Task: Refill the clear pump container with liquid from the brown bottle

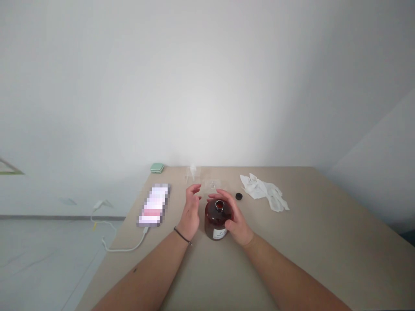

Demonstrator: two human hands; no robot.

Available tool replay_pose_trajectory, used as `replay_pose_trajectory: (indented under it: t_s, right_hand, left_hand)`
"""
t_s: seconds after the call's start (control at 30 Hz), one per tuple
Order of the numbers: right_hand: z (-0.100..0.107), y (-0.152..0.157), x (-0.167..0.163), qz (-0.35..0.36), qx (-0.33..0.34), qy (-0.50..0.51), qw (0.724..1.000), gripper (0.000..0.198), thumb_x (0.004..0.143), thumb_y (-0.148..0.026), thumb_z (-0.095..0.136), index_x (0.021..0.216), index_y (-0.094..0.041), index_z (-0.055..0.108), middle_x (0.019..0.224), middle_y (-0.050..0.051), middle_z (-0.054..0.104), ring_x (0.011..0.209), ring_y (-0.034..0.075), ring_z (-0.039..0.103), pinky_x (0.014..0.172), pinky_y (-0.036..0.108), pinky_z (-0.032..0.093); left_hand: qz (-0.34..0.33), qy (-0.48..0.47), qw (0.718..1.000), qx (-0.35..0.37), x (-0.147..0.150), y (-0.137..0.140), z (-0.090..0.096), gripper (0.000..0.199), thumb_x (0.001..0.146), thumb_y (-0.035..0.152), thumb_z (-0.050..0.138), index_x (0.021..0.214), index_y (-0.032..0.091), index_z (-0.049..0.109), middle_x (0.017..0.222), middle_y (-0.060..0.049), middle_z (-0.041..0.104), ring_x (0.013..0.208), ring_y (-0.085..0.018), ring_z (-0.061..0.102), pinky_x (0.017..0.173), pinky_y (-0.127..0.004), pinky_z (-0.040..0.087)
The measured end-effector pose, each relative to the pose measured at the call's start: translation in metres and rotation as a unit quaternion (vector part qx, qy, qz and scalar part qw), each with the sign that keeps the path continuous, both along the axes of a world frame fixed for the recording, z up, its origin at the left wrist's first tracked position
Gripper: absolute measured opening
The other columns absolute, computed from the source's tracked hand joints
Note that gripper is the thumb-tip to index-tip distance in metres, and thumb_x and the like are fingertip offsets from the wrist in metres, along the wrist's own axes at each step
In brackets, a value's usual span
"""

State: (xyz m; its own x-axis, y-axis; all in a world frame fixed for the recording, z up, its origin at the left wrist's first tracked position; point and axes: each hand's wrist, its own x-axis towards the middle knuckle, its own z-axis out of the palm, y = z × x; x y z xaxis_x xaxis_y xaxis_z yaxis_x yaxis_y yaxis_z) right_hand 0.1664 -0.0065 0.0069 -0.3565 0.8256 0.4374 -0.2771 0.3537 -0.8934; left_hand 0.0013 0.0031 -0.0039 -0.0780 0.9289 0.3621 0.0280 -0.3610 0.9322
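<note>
A dark red-brown glass bottle [214,214] with a white label stands upright on the table, its round mouth uncapped. My right hand [238,220] is wrapped round the bottle's right side, thumb in front and fingers behind. To the left of the bottle, my left hand [190,214] is held up with its fingers apart and curved, nothing in it. A small black cap [239,196] lies on the table just beyond my right hand. Behind the hands sits a clear see-through container [213,185], partly hidden by my fingers.
On the left of the beige table [311,233] lies a phone [154,205] with a white cable [126,249] plugged in. A small green case [157,168] sits at the back left corner. Crumpled white tissues [264,192] lie at the right. The wall borders the table's far edge.
</note>
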Motion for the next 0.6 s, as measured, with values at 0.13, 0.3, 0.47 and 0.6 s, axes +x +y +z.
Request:
replay_pose_trajectory:
  t_s: [0.13,0.3,0.47,0.6]
  right_hand:
    - [0.0,-0.001,-0.005,-0.019,-0.007,0.006,1.0,0.07,0.073,-0.066,0.07,0.128,-0.025,0.052,0.114,0.009,0.064,0.104,0.027,0.063,0.094,0.041,0.05]
    - [0.0,-0.001,-0.012,-0.058,0.021,0.015,0.998,0.055,0.078,-0.059,0.068,0.12,-0.025,0.058,0.109,0.007,0.064,0.098,0.024,0.063,0.089,0.038,0.05]
    - [0.003,0.001,-0.01,-0.072,0.033,0.026,0.997,0.052,0.079,-0.06,0.066,0.117,-0.025,0.059,0.11,0.007,0.064,0.1,0.024,0.062,0.09,0.037,0.049]
    - [0.004,0.002,-0.005,-0.084,0.034,0.018,0.996,0.054,0.078,-0.062,0.065,0.117,-0.024,0.059,0.106,0.007,0.065,0.095,0.024,0.063,0.085,0.036,0.051]
  left_hand:
    - [0.016,0.017,0.999,-0.023,0.0,0.006,-0.003,0.052,0.096,0.064,0.028,0.125,0.025,0.044,0.132,-0.009,0.047,0.125,-0.023,0.045,0.104,-0.042,0.041]
    - [0.03,0.013,0.996,-0.077,0.002,0.019,-0.01,0.041,0.093,0.053,0.046,0.121,0.023,0.044,0.125,-0.009,0.052,0.12,-0.023,0.05,0.102,-0.042,0.041]
    - [0.038,0.047,0.993,-0.105,0.005,0.03,-0.013,0.057,0.076,0.03,0.068,0.126,0.023,0.042,0.131,-0.011,0.053,0.121,-0.026,0.051,0.088,-0.036,0.044]
    - [0.01,0.077,0.991,-0.113,0.003,0.036,-0.011,0.075,0.072,0.031,0.073,0.136,0.025,0.035,0.145,-0.014,0.044,0.127,-0.029,0.046,0.086,-0.035,0.045]
